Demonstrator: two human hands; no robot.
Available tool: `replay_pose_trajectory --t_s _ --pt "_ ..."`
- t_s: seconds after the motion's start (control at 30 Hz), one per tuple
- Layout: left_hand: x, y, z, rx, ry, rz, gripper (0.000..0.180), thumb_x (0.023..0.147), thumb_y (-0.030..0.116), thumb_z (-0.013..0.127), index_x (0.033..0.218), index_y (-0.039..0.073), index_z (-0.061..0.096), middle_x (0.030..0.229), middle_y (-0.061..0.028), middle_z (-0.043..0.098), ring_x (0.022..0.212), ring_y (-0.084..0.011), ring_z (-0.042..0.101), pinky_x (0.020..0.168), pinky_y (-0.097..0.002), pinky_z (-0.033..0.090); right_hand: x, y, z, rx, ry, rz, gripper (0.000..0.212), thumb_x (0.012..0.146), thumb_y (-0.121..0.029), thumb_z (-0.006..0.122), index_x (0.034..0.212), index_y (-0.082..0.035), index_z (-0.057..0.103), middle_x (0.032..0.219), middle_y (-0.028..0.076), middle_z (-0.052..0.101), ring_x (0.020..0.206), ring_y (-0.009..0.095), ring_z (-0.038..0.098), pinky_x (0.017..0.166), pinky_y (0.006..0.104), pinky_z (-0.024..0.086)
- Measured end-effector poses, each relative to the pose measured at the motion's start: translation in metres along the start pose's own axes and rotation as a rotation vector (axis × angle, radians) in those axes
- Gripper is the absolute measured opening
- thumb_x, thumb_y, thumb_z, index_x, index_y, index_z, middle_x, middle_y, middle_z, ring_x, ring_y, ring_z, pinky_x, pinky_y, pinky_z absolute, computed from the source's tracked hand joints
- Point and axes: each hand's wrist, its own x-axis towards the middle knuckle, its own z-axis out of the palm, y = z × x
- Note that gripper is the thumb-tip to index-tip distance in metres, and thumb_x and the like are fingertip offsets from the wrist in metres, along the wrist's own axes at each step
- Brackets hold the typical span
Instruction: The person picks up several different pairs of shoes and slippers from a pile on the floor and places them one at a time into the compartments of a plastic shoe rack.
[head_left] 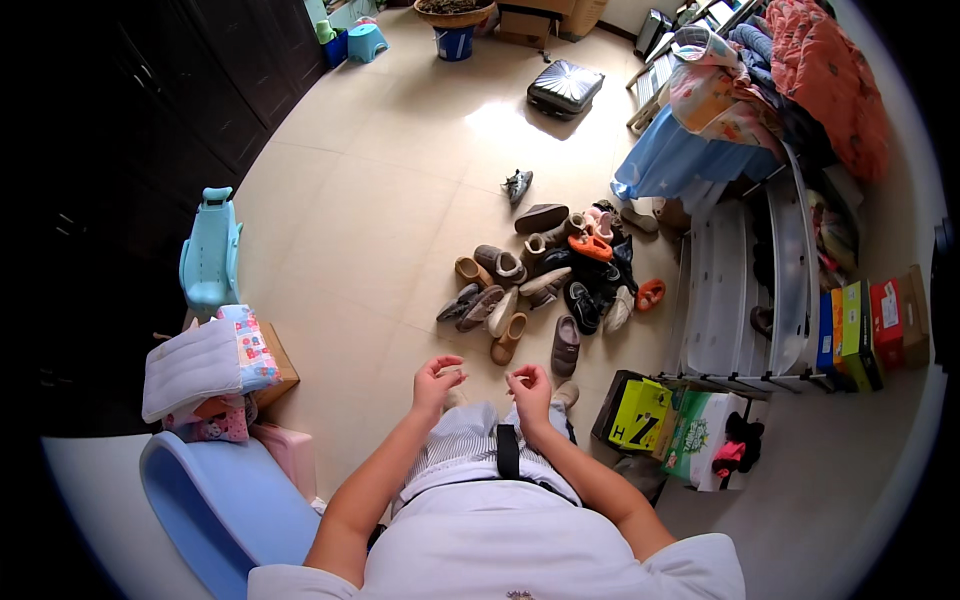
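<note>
Left hand (432, 385) and right hand (530, 390) raised side by side, fingers (440, 364) of both curled, partly open, empty, heap of shoes (582, 305) on floor (330, 250) ahead, 1 tan slipper (505, 349) and 1 grey clog (566, 350) at its near edge

Matt slipper (565, 352), smooth glossy floor (370, 220).

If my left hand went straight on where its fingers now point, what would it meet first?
Probably the right hand: the left hand points its curled fingers across toward it, though depth is hard to judge.
</note>
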Motion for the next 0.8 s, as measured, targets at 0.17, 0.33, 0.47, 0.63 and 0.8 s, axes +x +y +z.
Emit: replay_pose_trajectory --t_s 0.17,0.33,0.47,0.63,0.8 --pt "0.005 0.027 -0.040 0.050 0.017 0.092 0.029 0.075 -0.005 0.064 0.102 0.002 0.057 0.103 -0.0067 0.061 0.089 -0.0136 0.060 0.079 -0.0254 0.050 0.002 -0.001 0.034 -0.063 0.030 -0.004 0.014 0.080 -0.004 0.065 0.088 -0.004 0.053 0.077 0.001 0.057 0.062 0.008 0.053 0.057 0.0225 0.046" --pt "0.010 0.030 -0.058 0.025 0.038 0.117 0.027 0.075 -0.005 0.065 0.100 0.003 0.058 0.098 -0.0056 0.060 0.087 -0.0128 0.059 0.077 -0.0239 0.049 0.002 0.002 0.053 -0.083 -0.016 -0.058 0.013 0.079 -0.008 0.066 0.087 -0.006 0.056 0.075 0.001 0.060 0.060 0.008 0.054 0.052 0.0208 0.041" --pt "0.017 0.019 -0.060 0.007 0.116 0.121 0.022 0.072 -0.004 0.067 0.091 0.004 0.059 0.087 -0.0031 0.060 0.078 -0.0115 0.058 0.070 -0.0241 0.049 0.012 0.002 0.062 -0.030 -0.010 -0.040 0.012 0.079 -0.006 0.065 0.086 -0.007 0.056 0.074 0.001 0.060 0.060 0.008 0.054 0.051 0.0208 0.041" --pt "0.029 0.043 -0.047 0.064 0.168 0.154 0.019 0.071 -0.002 0.067 0.086 0.005 0.059 0.082 -0.0006 0.059 0.069 -0.0076 0.054 0.061 -0.0212 0.045 0.039 -0.005 0.079 0.024 -0.012 -0.016 0.012 0.078 -0.005 0.064 0.086 -0.007 0.056 0.074 0.000 0.060 0.059 0.007 0.052 0.051 0.0207 0.041" --pt "0.047 0.076 -0.041 0.088 0.167 0.221 0.018 0.070 -0.001 0.066 0.085 0.006 0.060 0.081 0.0003 0.058 0.067 -0.0065 0.051 0.060 -0.0201 0.043 0.065 -0.033 0.097 0.012 -0.093 0.007 0.011 0.077 -0.001 0.060 0.087 -0.005 0.057 0.077 0.001 0.060 0.066 0.008 0.055 0.060 0.0220 0.045"
